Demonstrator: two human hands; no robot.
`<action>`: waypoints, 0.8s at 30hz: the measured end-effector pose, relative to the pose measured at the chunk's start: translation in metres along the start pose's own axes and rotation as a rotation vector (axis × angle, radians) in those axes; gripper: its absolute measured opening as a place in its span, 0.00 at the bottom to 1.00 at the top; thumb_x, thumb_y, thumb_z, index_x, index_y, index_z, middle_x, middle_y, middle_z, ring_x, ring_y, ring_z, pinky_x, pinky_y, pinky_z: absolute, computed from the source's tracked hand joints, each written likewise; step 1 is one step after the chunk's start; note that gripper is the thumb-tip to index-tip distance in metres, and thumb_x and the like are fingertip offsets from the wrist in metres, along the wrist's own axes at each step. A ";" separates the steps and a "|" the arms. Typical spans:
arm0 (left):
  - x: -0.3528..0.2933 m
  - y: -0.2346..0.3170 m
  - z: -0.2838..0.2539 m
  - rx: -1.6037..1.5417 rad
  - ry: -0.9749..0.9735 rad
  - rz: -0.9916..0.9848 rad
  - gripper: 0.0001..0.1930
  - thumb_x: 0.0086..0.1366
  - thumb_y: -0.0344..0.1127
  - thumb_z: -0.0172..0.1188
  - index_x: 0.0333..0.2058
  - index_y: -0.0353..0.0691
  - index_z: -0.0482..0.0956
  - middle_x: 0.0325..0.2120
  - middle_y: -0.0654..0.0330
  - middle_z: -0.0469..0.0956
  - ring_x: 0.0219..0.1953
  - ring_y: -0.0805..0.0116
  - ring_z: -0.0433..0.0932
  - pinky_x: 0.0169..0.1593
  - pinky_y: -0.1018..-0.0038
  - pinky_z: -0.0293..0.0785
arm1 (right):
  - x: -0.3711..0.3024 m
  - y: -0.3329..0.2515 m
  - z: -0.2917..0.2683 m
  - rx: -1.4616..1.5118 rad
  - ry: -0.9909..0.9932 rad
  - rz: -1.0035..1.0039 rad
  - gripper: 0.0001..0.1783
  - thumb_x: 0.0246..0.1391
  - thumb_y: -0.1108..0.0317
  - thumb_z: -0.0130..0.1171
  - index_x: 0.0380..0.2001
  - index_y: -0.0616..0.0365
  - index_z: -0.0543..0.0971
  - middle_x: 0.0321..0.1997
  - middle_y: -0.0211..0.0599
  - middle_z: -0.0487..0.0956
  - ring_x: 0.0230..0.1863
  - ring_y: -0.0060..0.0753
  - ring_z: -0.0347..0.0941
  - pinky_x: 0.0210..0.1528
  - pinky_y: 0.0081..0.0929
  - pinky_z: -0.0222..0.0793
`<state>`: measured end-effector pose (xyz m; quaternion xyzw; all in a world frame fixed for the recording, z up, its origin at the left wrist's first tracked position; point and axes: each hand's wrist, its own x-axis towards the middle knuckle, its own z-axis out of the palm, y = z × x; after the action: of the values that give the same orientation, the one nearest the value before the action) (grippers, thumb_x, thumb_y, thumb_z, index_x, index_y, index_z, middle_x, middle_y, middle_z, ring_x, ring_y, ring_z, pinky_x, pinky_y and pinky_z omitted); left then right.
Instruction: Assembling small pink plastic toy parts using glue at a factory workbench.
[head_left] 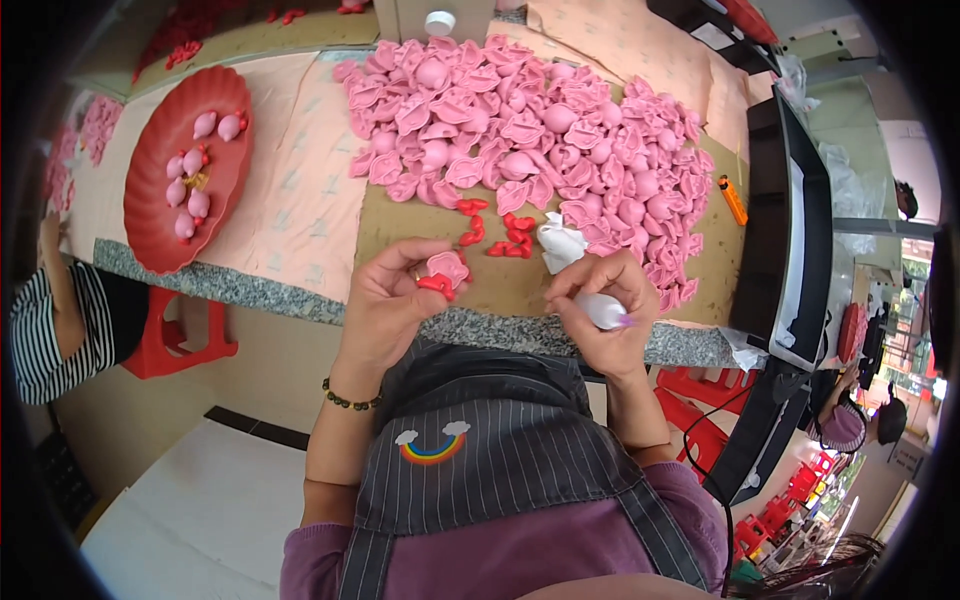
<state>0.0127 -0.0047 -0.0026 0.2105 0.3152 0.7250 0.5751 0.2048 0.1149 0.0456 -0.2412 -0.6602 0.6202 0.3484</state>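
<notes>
- Across the upper middle of the frame, the worktop (300,215) carries a broad heap of pink shell pieces (540,130), some flat and open, some already rounded and closed; it is by far the largest thing here and reaches to the right edge of the cardboard sheet.
- At the upper left, a red scalloped tray (160,215) holds a small cluster of finished pink figures (192,180), well apart from the heap.
- Near the centre, just below the heap, a scatter of small red parts (505,238) lies on the cardboard beside a knotted white bag (560,245).
- Centre left, the left hand (395,300) has its grip closed around one pink shell (447,267), with red pieces (436,285) pinched under the fingertips at the shell's lower edge.
- Centre right, the right hand (605,300) has its grip closed on a white squeeze bag (605,310), its tip pointing down and right; shell and bag are near each other but apart.
- At the far right, an orange lighter (733,199) lies beside the heap.
- Judged from this, the step in hand is fitting red parts to a single shell. The next move would call for bringing the bag's tip to the shell and steadying both hands close above the worktop's edge.
</notes>
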 end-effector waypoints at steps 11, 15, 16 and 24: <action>0.002 0.000 0.005 -0.039 0.070 -0.003 0.23 0.53 0.25 0.64 0.48 0.28 0.69 0.43 0.50 0.76 0.43 0.65 0.77 0.47 0.72 0.74 | 0.070 -0.001 -0.120 -0.925 0.545 -0.047 0.07 0.45 0.77 0.60 0.32 0.63 0.78 0.29 0.34 0.78 0.30 0.18 0.71 0.35 0.19 0.67; -0.002 -0.001 0.004 0.065 0.052 0.004 0.24 0.53 0.30 0.65 0.48 0.31 0.70 0.44 0.47 0.75 0.44 0.63 0.76 0.46 0.70 0.75 | 0.097 0.012 -0.154 -1.151 0.393 -0.334 0.12 0.42 0.76 0.62 0.34 0.61 0.80 0.27 0.33 0.79 0.28 0.18 0.70 0.34 0.19 0.67; -0.003 0.000 0.005 0.072 0.068 0.003 0.24 0.52 0.30 0.66 0.48 0.31 0.70 0.44 0.47 0.75 0.44 0.63 0.76 0.47 0.70 0.75 | 0.100 0.023 -0.156 -1.142 0.385 -0.333 0.12 0.42 0.76 0.62 0.34 0.61 0.80 0.27 0.33 0.79 0.28 0.18 0.70 0.34 0.19 0.67; 0.002 -0.003 0.008 -0.109 0.026 -0.044 0.23 0.55 0.27 0.63 0.49 0.29 0.68 0.43 0.49 0.75 0.44 0.65 0.76 0.49 0.69 0.75 | 0.083 0.012 -0.118 -0.780 0.485 -0.103 0.09 0.44 0.78 0.61 0.32 0.64 0.80 0.26 0.32 0.78 0.26 0.17 0.70 0.29 0.19 0.67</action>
<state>0.0197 -0.0010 0.0013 0.1624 0.2872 0.7310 0.5973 0.2396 0.2554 0.0461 -0.4593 -0.7548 0.2331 0.4061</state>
